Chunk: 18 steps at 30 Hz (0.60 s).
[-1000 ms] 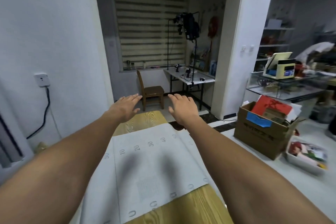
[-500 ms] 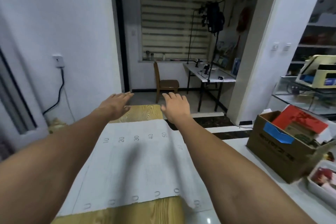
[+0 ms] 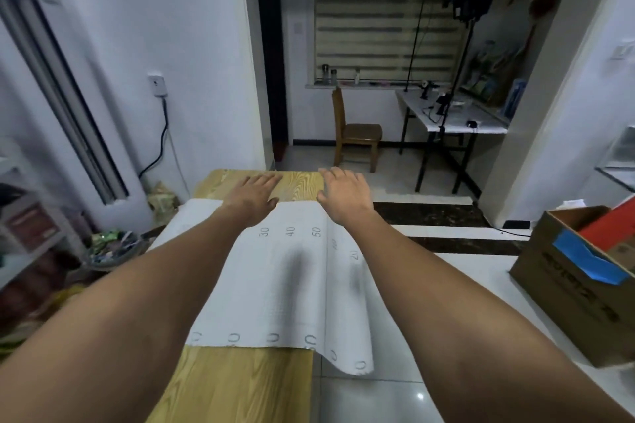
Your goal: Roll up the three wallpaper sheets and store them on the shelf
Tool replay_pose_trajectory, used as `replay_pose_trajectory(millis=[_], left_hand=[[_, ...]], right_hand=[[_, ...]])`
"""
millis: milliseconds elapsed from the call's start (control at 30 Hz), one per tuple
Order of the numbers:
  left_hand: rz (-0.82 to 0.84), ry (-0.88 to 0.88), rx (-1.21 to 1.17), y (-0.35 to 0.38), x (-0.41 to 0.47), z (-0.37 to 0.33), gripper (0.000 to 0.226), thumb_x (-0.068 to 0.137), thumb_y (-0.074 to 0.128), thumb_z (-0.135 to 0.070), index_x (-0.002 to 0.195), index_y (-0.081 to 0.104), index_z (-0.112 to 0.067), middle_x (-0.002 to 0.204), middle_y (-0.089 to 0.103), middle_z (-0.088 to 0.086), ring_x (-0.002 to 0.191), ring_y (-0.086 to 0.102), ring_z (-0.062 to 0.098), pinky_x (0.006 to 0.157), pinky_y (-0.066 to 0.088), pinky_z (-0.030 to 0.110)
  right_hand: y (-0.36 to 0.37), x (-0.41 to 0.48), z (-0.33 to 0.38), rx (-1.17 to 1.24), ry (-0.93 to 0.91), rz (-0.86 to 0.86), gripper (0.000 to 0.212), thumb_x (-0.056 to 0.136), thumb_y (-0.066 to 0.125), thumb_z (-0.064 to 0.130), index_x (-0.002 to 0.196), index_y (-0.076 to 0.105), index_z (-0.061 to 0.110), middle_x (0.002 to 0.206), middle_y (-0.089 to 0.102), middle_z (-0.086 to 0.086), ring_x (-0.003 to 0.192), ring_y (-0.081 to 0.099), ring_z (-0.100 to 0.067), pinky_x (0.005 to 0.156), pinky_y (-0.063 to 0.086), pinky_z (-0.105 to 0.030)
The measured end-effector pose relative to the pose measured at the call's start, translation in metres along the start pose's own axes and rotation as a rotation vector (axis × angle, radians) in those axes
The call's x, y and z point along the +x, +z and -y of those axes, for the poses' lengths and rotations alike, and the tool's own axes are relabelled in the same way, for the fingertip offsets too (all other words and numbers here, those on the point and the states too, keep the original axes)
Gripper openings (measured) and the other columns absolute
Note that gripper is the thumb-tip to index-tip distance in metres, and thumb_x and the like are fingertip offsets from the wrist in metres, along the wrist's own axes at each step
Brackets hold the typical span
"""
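While the wallpaper sheets (image 3: 275,292) lie flat on the wooden table (image 3: 240,385), one corner drooping off its right side, my left hand (image 3: 256,191) and right hand (image 3: 345,194) reach past their far edge. Both have straight fingers and hold nothing. I cannot tell whether my palms touch the wood.

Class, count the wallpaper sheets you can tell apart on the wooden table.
2. One sheet lies flat on the table; a second sheet droops off its right edge. A third may be hidden underneath.
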<state>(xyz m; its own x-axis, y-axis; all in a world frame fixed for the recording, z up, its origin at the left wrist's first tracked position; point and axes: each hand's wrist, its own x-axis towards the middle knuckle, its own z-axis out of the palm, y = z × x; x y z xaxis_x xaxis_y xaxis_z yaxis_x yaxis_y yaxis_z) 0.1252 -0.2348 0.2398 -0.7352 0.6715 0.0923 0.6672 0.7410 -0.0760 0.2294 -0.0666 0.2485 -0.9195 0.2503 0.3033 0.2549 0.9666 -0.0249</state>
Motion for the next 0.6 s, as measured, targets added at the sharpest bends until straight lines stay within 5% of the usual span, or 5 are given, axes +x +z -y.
replay_pose_trajectory(millis=[600], left_hand=[[0.116, -0.141, -0.045, 0.051, 0.082, 0.007, 0.057, 0.101, 0.031, -0.033, 0.151, 0.007, -0.017, 0.159, 0.010, 0.003, 0.146, 0.011, 0.020, 0.120, 0.005, 0.036]], right_hand=[[0.079, 0.068, -0.053, 0.000, -0.138, 0.152, 0.052, 0.099, 0.035, 0.034, 0.149, 0.026, 0.020, 0.149, 0.036, -0.005, 0.134, 0.036, -0.023, 0.110, 0.024, -0.038]])
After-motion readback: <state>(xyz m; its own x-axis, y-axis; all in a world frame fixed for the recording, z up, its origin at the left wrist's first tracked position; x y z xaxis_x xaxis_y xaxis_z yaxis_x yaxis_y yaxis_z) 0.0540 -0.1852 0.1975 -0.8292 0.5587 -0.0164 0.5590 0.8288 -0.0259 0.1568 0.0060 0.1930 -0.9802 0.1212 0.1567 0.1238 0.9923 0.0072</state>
